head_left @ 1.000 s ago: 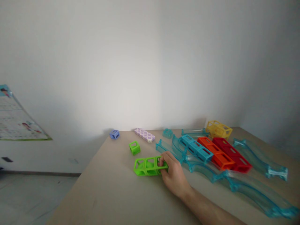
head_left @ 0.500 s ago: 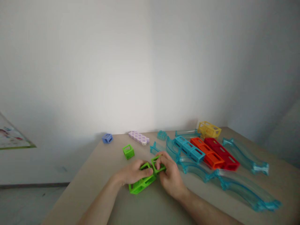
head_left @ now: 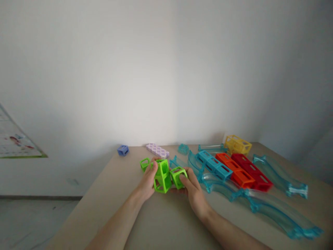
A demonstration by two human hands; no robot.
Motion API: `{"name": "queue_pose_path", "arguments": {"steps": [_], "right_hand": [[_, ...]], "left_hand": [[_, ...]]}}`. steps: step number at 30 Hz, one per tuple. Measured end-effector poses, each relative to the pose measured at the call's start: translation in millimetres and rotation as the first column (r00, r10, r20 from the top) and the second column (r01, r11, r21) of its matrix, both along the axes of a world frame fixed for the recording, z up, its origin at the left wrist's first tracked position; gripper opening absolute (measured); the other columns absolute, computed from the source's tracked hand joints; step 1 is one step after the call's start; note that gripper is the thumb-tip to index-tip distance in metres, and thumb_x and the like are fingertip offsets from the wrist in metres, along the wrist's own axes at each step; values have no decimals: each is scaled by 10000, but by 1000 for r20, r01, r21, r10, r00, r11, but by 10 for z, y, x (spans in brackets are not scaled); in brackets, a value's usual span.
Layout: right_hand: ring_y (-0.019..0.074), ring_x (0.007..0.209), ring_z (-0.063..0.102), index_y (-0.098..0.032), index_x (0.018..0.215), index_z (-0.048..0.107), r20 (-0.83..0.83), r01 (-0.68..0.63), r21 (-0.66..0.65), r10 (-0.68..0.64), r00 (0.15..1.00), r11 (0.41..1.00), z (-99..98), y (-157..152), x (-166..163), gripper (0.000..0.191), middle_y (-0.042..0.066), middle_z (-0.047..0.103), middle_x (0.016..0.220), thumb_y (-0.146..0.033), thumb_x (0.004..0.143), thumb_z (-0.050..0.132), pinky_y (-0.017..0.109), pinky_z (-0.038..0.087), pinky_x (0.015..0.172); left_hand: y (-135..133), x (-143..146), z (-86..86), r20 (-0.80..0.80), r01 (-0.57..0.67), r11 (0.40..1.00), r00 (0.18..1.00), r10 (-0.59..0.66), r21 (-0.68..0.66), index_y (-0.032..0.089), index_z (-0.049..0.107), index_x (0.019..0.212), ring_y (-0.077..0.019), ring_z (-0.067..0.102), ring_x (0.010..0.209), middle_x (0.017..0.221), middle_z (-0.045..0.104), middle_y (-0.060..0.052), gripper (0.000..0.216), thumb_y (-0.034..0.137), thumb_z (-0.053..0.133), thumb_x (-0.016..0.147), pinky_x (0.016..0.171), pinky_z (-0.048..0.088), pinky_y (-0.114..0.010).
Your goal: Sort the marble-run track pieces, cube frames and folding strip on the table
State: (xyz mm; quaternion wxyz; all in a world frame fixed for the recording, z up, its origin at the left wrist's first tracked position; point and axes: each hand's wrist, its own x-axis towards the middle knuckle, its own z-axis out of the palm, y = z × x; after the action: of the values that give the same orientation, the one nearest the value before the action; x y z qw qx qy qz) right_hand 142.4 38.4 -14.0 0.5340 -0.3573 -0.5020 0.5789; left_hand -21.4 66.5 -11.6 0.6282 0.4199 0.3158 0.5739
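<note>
My left hand (head_left: 149, 178) is closed around a pair of joined green open-frame cubes (head_left: 162, 176), its thumb on their near side. In my right hand (head_left: 193, 187) a single green open-frame cube (head_left: 178, 176) is gripped between thumb and fingers, tilted. The two green pieces are side by side, very close; I cannot tell whether they touch. Behind my left hand another green cube (head_left: 144, 164) rests on the table, partly hidden.
Right of my hands lie clear teal track pieces (head_left: 218, 184), a blue frame block (head_left: 213, 164), an orange one (head_left: 235, 170), a red one (head_left: 251, 172) and a yellow one (head_left: 237, 144). Farther back are a purple patterned bar (head_left: 157, 150) and a small blue cube (head_left: 123, 150).
Both hands have raised the green pieces and turned them more upright. The right hand's cube now sits beside the left hand's pair. The camera view has shifted slightly left.
</note>
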Motion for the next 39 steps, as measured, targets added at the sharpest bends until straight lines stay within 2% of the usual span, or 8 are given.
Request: {"name": "queue_pose_path", "arguments": {"steps": [5, 9, 13, 20, 25, 29, 32, 39], "right_hand": [[216, 988, 592, -225, 1187, 444, 138, -115, 229, 85, 987, 967, -7, -49, 32, 378, 72, 589, 1100, -276, 839, 582, 354, 521, 830], [211, 989, 613, -207, 1169, 477, 314, -112, 343, -1, 949, 932, -48, -10, 26, 343, 98, 601, 1143, -223, 845, 589, 344, 533, 816], [190, 895, 632, -198, 1045, 554, 415, -72, 405, -113, 903, 912, -62, 47, 37, 213, 71, 639, 1030, -164, 835, 575, 312, 541, 736], [203, 989, 615, -203, 908, 538, 375, -41, 467, -156, 914, 883, 26, 1, 54, 146, 97, 559, 1177, -153, 790, 608, 292, 561, 704], [206, 1018, 604, -232, 1111, 460, 427, -104, 470, -122, 896, 877, 32, -39, 56, 394, 107, 542, 1260, -149, 771, 641, 296, 542, 721], [153, 749, 620, -253, 1329, 395, 476, -133, 374, -67, 877, 918, -9, -20, 47, 597, 21, 636, 924, -268, 803, 677, 276, 526, 648], [118, 546, 585, -254, 1342, 408, 396, -94, 198, 8, 918, 976, -47, 2, 11, 579, -27, 595, 760, -424, 837, 635, 236, 488, 485], [136, 368, 591, -186, 852, 506, 143, -80, -162, 104, 984, 984, -94, 69, -74, 451, -40, 571, 616, -635, 808, 516, 227, 458, 325]], "left_hand": [[24, -12, 27, 89, -78, 996, 993, 81, -30, 225, 492, 1011, -197, 685, 693, 797, 685, -20, 497, 601, 668, 738, 601, 530, -283], [42, 6, 47, 65, -151, 986, 986, 155, -71, 223, 486, 1000, -198, 685, 647, 756, 693, -13, 484, 599, 659, 747, 580, 536, -300], [51, 34, 79, 15, -232, 970, 972, 233, -72, 207, 501, 942, -183, 662, 572, 701, 684, -6, 514, 629, 675, 706, 540, 527, -291], [57, 30, 97, -56, -267, 958, 963, 263, -104, 190, 542, 887, -172, 650, 566, 675, 663, 4, 478, 605, 689, 700, 530, 516, -275], [70, -1, 66, -149, -250, 958, 962, 229, -142, 158, 561, 758, -151, 598, 506, 606, 600, 14, 450, 577, 710, 691, 467, 471, -246], [98, -39, 48, -174, -333, 941, 932, 318, -65, 173, 546, 758, -100, 522, 474, 578, 534, 55, 441, 592, 677, 714, 437, 403, -191], [102, -68, 56, -179, -396, 918, 901, 395, 29, 192, 536, 809, -75, 462, 448, 568, 486, 78, 427, 604, 632, 748, 423, 354, -170], [12, -75, 102, -271, -369, 886, 855, 442, 280, 211, 590, 896, -105, 489, 605, 703, 559, 41, 323, 497, 662, 764, 550, 397, -192]]}}
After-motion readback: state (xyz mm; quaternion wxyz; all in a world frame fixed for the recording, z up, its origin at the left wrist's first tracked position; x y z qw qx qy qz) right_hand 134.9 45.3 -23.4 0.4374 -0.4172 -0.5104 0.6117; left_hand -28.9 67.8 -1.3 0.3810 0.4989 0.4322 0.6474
